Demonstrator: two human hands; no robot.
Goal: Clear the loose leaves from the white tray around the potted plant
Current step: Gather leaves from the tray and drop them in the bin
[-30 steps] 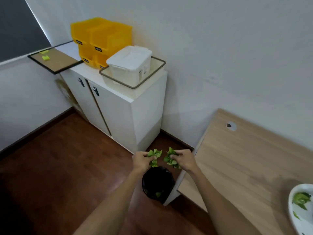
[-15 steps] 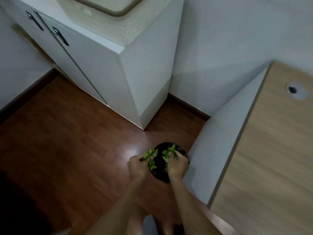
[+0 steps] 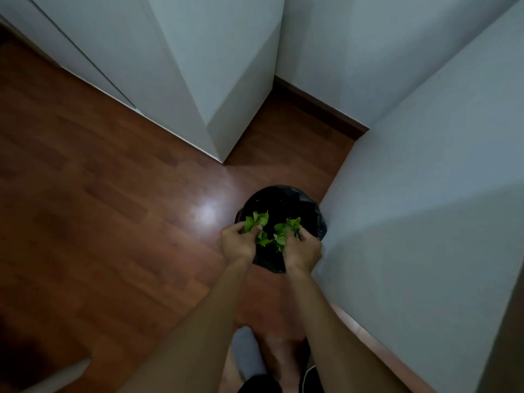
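Both my hands hover over a small black-lined bin (image 3: 279, 201) on the wooden floor. My left hand (image 3: 236, 242) is closed around a bunch of green leaves (image 3: 256, 221). My right hand (image 3: 303, 249) grips a second bunch of green leaves (image 3: 286, 231). The two bunches nearly touch above the bin's dark opening. The white tray and the potted plant are out of view.
A white cabinet (image 3: 181, 66) stands behind the bin, its corner close to it. The white side panel of the desk (image 3: 425, 208) rises right beside the bin. Reddish wooden floor (image 3: 85, 208) spreads to the left. My feet (image 3: 272, 361) show at the bottom.
My view has tilted further down and closed in on the bin. Both hands, still gripping leaves, have sunk lower over its opening. The desk top and tray have left the view.
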